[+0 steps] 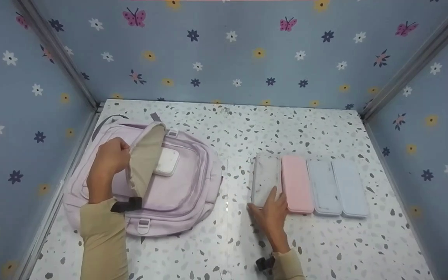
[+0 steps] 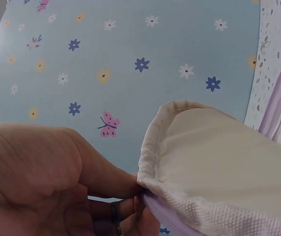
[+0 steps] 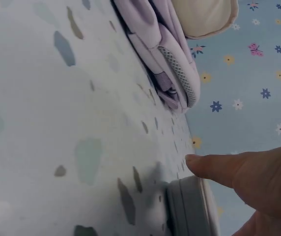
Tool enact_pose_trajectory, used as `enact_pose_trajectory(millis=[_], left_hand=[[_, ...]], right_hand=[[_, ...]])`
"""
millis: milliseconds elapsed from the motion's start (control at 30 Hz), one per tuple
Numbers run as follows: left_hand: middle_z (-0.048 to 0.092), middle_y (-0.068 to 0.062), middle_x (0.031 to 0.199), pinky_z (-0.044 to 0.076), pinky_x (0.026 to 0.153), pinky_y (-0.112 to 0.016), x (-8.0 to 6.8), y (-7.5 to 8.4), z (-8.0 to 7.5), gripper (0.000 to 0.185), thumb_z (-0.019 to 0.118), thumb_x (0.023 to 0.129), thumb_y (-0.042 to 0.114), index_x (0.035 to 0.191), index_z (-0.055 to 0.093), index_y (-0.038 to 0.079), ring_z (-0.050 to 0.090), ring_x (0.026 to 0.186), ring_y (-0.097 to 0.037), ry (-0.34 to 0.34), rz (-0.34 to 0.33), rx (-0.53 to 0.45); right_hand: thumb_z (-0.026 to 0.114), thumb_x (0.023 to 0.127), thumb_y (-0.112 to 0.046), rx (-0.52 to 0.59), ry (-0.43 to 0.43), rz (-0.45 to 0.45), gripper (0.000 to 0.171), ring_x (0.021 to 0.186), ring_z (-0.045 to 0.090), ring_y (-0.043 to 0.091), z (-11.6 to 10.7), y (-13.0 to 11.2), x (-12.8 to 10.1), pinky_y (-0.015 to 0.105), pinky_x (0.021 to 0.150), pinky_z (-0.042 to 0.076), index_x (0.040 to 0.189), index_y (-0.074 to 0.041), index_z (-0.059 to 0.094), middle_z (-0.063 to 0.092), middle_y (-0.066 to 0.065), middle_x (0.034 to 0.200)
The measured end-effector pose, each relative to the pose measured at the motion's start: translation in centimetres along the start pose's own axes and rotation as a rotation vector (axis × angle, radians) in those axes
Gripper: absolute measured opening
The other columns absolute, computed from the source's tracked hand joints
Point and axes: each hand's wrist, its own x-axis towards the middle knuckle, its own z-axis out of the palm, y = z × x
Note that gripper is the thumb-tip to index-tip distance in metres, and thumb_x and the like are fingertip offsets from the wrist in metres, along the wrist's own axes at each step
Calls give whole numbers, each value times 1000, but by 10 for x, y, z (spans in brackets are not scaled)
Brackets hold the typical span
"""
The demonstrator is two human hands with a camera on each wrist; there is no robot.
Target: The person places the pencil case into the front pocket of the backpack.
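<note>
A lilac backpack [image 1: 177, 190] lies flat on the left of the speckled table [image 1: 247, 128]. My left hand [image 1: 109, 159] pinches the edge of its flap [image 1: 146, 155] and holds it raised, so the beige lining [image 2: 219, 152] shows. A white patch [image 1: 167, 161] sits on the bag's front. My right hand [image 1: 272, 210] rests at the near end of a grey speckled pencil case [image 1: 265, 175], fingers straight on its top and thumb [image 3: 219, 164] beside its edge [image 3: 189, 206]. In the right wrist view the backpack [image 3: 165, 54] lies beyond.
To the right of the speckled case lie a pink case [image 1: 297, 186], a pale grey-blue case [image 1: 324, 186] and a light blue case [image 1: 350, 186], side by side. Blue flowered walls [image 1: 247, 58] close in the table on three sides.
</note>
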Motion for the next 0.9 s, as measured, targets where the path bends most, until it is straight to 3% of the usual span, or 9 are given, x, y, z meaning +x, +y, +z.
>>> enact_pose_trajectory(millis=[133,400,667,900], left_hand=[[54,-25,103,42,76,-46,1,0,0,26,36,95,9,107,52,-8,50,92,-37,1,8,-1],[54,-26,105,42,75,-46,0,0,1,28,36,95,9,109,51,-9,50,92,-37,-11,1,-4],[53,-25,105,42,77,-47,-1,-1,2,29,35,95,9,111,50,-9,49,93,-38,-20,-20,-8],[54,-28,107,42,77,-48,-1,1,2,28,36,94,8,110,51,-10,50,93,-38,-6,11,4]], right_hand=[[77,74,-48,28,15,9,107,137,23,48,4,3,0,58,110,25,150,0,19,15,32,151],[77,74,-45,108,26,17,103,139,23,44,2,6,-1,54,112,24,150,-1,22,19,27,153],[79,74,-39,208,120,-58,95,136,30,43,-4,11,-1,51,111,27,146,0,32,29,27,149],[82,72,-31,350,216,-167,88,130,37,43,-11,20,3,52,110,27,141,5,40,38,28,142]])
